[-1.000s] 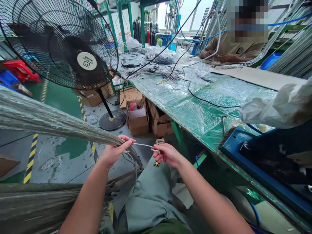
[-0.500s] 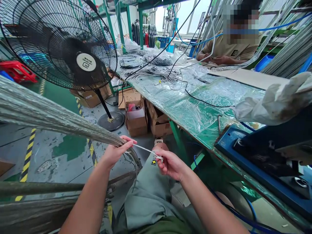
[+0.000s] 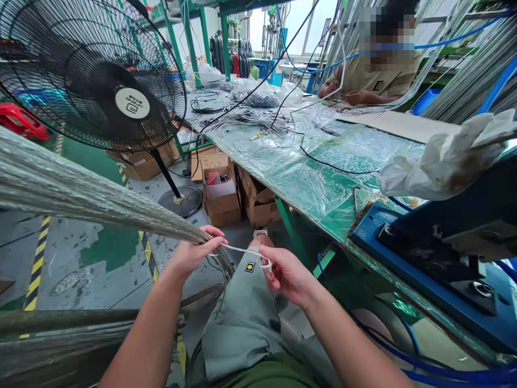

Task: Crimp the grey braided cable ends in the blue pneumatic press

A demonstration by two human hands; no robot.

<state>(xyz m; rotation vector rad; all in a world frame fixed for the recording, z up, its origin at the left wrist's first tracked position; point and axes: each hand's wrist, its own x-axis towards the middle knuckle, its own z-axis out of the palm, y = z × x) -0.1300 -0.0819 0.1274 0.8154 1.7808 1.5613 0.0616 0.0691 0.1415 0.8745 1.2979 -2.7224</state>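
Observation:
A thick bundle of thin grey-white cables [image 3: 100, 196] comes in from the left and narrows toward my left hand [image 3: 197, 253]. Thumb and fingers of that hand are closed around the cable ends. One thin white cord [image 3: 238, 248] runs from there, nearly straight, across to my right hand [image 3: 285, 272]. My right fingers pinch the cord's far part, where a small loop [image 3: 265, 263] curls beside the fingertips. Whether the loop is knotted is too small to tell. Both hands are above my knee in grey-green trousers [image 3: 238, 318].
A black pedestal fan [image 3: 132, 102] stands at the left. Cardboard boxes [image 3: 220, 210] sit under the plastic-covered table [image 3: 283, 172]. A blue machine [image 3: 424, 242] with a white cloth [image 3: 436, 161] stands at the right. Across the table a person [image 3: 371, 86] handles cables.
The cord's small loop at my right fingertips has opened wider and shows more clearly. My left hand keeps its hold, and the view has shifted slightly to the right.

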